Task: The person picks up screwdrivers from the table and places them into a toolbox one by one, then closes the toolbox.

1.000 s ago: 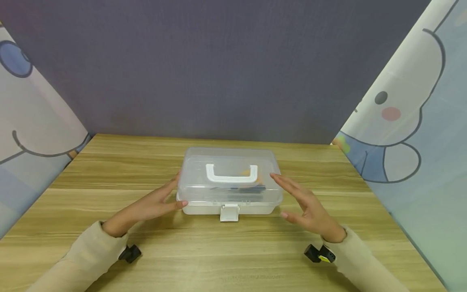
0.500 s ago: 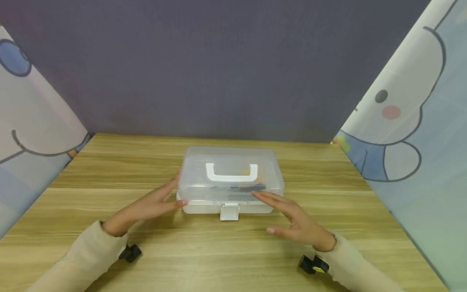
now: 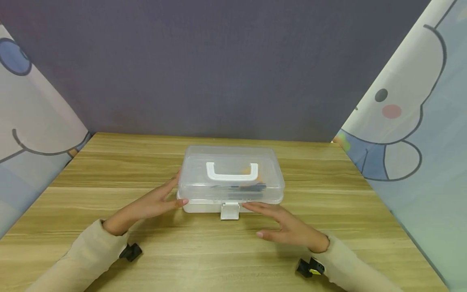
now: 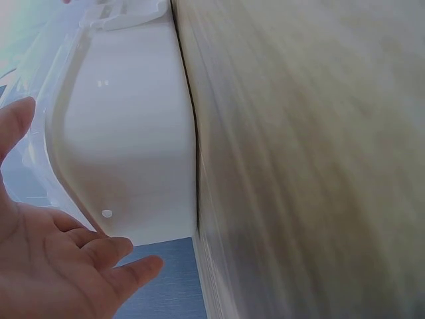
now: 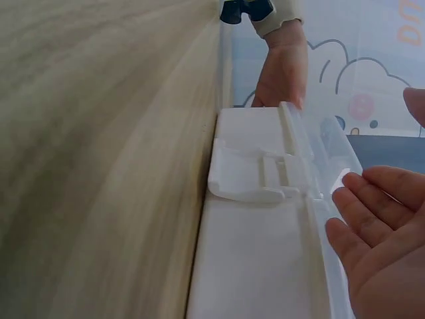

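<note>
A storage box (image 3: 197,172) with a clear lid and white base stands on the wooden table, its lid down. On top is a white carry handle (image 3: 232,177). A white latch (image 3: 230,211) juts out from the front; it also shows in the right wrist view. Through the lid I see blurred dark and orange items (image 3: 251,187). My left hand (image 3: 147,206) rests at the box's left end, thumb by the front corner, fingers along the side. My right hand (image 3: 290,230), fingers extended, is in front of the box with fingertips just right of the latch; contact is unclear.
The wooden table (image 3: 109,178) meets a dark grey panel (image 3: 219,73) at the back. Printed cartoon curtains (image 3: 405,101) hang at both sides. Each wrist carries a small black camera (image 3: 131,252).
My right hand has moved left and toward me, from the box's right end to beside the latch. My left hand and the box have stayed in place.
</note>
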### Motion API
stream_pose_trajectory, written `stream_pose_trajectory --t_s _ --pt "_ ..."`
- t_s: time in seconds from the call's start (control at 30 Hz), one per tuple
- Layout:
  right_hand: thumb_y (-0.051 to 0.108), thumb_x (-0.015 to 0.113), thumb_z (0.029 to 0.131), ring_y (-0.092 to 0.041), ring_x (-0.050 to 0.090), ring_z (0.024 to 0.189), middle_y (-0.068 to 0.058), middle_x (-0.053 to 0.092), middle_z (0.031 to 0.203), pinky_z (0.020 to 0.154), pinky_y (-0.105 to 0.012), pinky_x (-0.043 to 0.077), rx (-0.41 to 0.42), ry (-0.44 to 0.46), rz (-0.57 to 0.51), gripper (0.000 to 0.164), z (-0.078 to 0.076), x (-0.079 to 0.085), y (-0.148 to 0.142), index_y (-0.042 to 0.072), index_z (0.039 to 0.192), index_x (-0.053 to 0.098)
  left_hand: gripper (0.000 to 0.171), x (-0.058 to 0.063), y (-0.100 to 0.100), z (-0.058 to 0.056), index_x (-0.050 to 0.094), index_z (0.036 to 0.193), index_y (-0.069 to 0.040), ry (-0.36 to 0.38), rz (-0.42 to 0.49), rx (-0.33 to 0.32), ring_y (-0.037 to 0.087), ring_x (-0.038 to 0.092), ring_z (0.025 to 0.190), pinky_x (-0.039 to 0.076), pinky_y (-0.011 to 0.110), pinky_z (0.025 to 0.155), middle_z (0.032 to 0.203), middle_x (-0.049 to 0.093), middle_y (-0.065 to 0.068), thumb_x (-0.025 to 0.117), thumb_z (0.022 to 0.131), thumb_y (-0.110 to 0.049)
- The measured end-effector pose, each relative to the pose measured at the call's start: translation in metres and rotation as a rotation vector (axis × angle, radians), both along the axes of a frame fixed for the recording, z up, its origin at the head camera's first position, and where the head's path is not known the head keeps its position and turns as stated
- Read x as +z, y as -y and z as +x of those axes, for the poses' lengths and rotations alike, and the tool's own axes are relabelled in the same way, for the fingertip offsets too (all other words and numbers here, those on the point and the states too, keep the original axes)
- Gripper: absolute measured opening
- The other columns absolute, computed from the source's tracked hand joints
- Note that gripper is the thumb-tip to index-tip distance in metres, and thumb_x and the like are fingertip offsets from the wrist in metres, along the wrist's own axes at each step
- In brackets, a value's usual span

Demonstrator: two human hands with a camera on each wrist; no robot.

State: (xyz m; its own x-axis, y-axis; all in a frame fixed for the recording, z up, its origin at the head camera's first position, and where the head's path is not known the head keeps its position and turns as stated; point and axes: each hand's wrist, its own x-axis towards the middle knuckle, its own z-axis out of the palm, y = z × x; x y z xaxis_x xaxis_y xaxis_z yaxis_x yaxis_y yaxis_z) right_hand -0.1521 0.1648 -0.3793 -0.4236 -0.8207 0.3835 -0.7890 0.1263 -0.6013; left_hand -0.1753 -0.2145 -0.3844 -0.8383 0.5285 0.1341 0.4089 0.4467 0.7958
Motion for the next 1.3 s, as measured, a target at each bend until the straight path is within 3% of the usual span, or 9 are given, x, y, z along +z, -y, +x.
stream_pose_trajectory --t_s 0.13,0.43,0.9,1.13,1.3 --pt "0.010 0.064 0.090 -0.022 0.037 0.135 -0.011 0.042 0.145 0.111 -0.031 0.029 -0.009 0.010 0.042 0.061 0.001 -0.005 0.002 0.005 0.144 0.037 0.087 0.000 0.000 0.000 -0.004 0.152 -0.021 0.005 0.003 -0.002 0.043 0.000 0.141 0.008 0.068 0.105 0.157 -0.004 0.015 0.060 0.093 -0.023" --pt "0.012 0.062 0.092 -0.023 0.033 0.137 -0.007 0.037 0.149 0.111 -0.035 0.030 -0.048 0.132 0.127 0.061 0.002 -0.011 0.003 0.010 0.146 0.035 0.087 -0.001 0.000 0.000 -0.004 0.152 -0.023 -0.008 0.012 -0.010 0.043 0.001 0.141 0.009 0.068 0.105 0.157 -0.005 0.013 0.060 0.093 -0.022" --pt "0.024 0.058 0.095 -0.032 0.030 0.138 -0.009 0.032 0.151 0.112 -0.036 0.026 -0.028 0.207 0.207 0.061 0.001 -0.020 0.004 0.010 0.148 0.031 0.087 -0.002 -0.001 0.000 -0.004 0.152 -0.023 0.006 0.011 -0.001 0.045 0.003 0.140 0.010 0.069 0.104 0.157 -0.002 0.017 0.060 0.093 -0.023" --pt "0.028 0.058 0.094 -0.027 0.027 0.140 -0.005 0.030 0.153 0.113 -0.037 0.024 -0.055 0.297 0.247 0.063 0.003 -0.017 0.004 0.013 0.148 0.030 0.087 -0.001 -0.001 0.001 -0.004 0.152 -0.022 0.000 0.014 -0.006 0.045 0.003 0.140 0.010 0.069 0.104 0.157 -0.002 0.017 0.060 0.093 -0.022" --pt "0.031 0.058 0.095 -0.027 0.027 0.140 -0.004 0.029 0.153 0.113 -0.038 0.024 -0.061 0.304 0.283 0.063 0.001 -0.016 0.006 0.014 0.149 0.030 0.087 0.000 -0.001 0.000 -0.004 0.152 -0.021 0.000 0.014 -0.005 0.045 0.002 0.140 0.009 0.069 0.104 0.157 -0.003 0.016 0.060 0.093 -0.022"
